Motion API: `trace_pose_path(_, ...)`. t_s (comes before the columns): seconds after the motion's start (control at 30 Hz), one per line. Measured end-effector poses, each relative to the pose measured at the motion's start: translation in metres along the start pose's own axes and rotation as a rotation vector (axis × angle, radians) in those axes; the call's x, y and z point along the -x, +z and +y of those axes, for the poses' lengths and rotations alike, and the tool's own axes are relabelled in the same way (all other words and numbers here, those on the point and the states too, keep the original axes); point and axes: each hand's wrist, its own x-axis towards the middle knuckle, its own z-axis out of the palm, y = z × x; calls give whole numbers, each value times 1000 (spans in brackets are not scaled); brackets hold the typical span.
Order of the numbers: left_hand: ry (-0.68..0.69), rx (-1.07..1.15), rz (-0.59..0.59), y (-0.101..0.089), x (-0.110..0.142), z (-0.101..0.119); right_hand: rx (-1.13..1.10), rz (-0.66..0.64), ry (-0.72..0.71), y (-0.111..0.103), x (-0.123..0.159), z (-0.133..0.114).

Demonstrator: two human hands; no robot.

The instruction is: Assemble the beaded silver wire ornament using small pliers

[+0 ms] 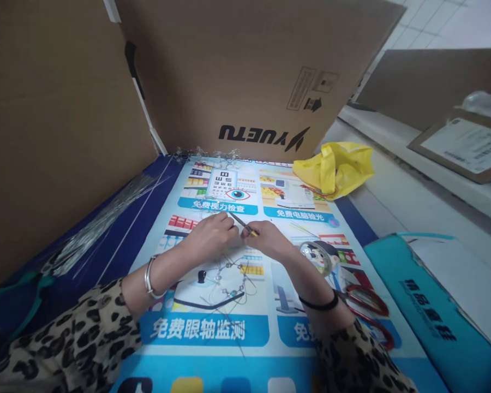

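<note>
My left hand (pixel 215 234) is closed, its fingertips pinched together over the printed poster. What they hold, if anything, is too small to make out. My right hand (pixel 269 240) is wrapped round a thin, pointed metal tool (pixel 241 222) with a yellow part near the grip; its tip points up and left, close to the left fingertips. Below the hands, a ring of beads on wire (pixel 231 279) lies on the poster, with loose wire ends sticking out. Beside my right wrist sits a round clear dish (pixel 316 257).
Red-handled scissors (pixel 370 305) lie by my right forearm. A yellow plastic bag (pixel 337 169) and a teal box (pixel 437 311) are on the right. Thin wires (pixel 102 226) lie left. Cardboard walls (pixel 245 71) stand behind, with beaded wire pieces (pixel 213 157) at their foot.
</note>
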Motion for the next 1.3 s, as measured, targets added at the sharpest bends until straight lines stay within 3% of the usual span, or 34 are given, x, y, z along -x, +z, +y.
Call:
trace_pose_path(0.23, -174, 61, -51, 6, 3, -10, -28, 105, 38, 12, -16, -3)
trace_pose_path(0.4, -330, 222, -31, 12, 1, -12, -183, 192, 62, 23, -22, 2)
trace_pose_path(0.53, -444, 559, 59, 15, 0, -15, -403, 214, 76, 32, -22, 7)
trace_pose_path(0.73, -771, 1256, 81, 20, -3, -11, -668, 196, 116, 38, -18, 7)
trace_pose_path(0.93, -801, 1508, 221, 28, -5, -2, -830, 229, 120, 43, -19, 8)
trace_pose_path(1.3, -794, 1655, 337, 34, -4, 7, -899, 259, 87, 49, -23, 9)
